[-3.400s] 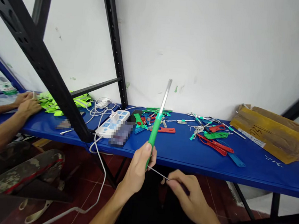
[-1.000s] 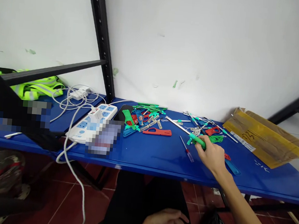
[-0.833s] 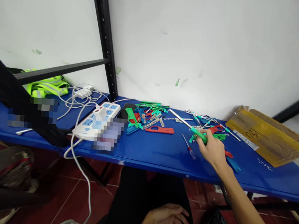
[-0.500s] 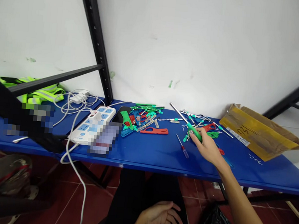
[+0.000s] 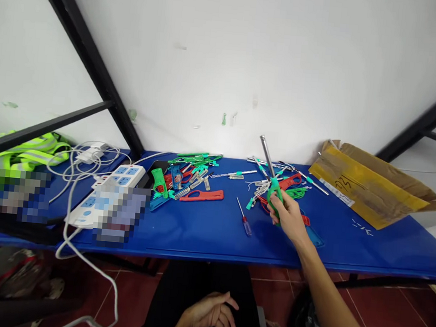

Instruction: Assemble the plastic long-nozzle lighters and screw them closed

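Note:
My right hand is closed round the green handle of a long tool with a silver metal shaft, which tilts up and to the left above the blue table. Under and behind the hand lies a heap of red, green and silver small tools. A small screwdriver with a red and blue handle lies just left of the hand. My left hand rests in my lap below the table edge, fingers loosely curled with nothing in them.
A second heap of coloured tools lies mid-table. A white power strip with trailing cables sits to the left, next to yellow-green vests. A flattened cardboard box lies at right. Black rack posts cross the left side.
The tool passed from my left hand to my right, which has carried it to the right heap and tipped its shaft more upright. My left hand dropped to my lap. The view shifted right.

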Demonstrator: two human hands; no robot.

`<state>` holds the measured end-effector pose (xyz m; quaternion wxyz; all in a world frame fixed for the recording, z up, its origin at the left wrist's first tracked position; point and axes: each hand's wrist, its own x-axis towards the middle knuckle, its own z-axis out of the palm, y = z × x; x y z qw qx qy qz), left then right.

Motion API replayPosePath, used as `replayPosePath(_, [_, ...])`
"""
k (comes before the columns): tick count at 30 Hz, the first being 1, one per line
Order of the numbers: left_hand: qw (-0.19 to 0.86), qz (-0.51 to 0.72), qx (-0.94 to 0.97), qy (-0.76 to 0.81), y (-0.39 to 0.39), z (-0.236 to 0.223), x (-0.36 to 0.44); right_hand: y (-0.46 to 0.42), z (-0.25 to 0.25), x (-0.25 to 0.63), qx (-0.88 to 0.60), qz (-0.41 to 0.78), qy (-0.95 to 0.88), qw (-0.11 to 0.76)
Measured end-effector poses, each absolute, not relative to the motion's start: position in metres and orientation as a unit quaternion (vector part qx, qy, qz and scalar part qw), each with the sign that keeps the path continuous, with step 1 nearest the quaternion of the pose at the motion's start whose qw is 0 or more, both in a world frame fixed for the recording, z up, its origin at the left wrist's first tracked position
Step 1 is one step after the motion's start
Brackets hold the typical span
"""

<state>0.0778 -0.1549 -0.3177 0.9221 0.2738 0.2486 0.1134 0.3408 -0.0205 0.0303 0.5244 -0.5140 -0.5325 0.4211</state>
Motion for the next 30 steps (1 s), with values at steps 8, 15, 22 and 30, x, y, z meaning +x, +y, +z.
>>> replayPosePath(8, [0.922, 0.084, 0.272, 0.261, -0.145, -0.319, 0.088, -0.029, 0.027, 0.351, -0.525, 0.409, -0.531, 0.525])
replayPosePath(15, [0.899, 0.187, 0.259, 0.300, -0.161, -0.310, 0.084, -0.033, 0.011, 0.349, -0.536, 0.368, -0.500, 0.572])
replayPosePath(22, [0.889, 0.213, 0.272, 0.301, -0.168, -0.315, 0.074, -0.051, 0.023, 0.334, -0.488, 0.440, -0.491, 0.571])
replayPosePath(30, [0.905, 0.149, 0.296, 0.265, -0.165, -0.323, 0.080, -0.092, 0.027, 0.313, -0.592, 0.313, -0.469, 0.576])
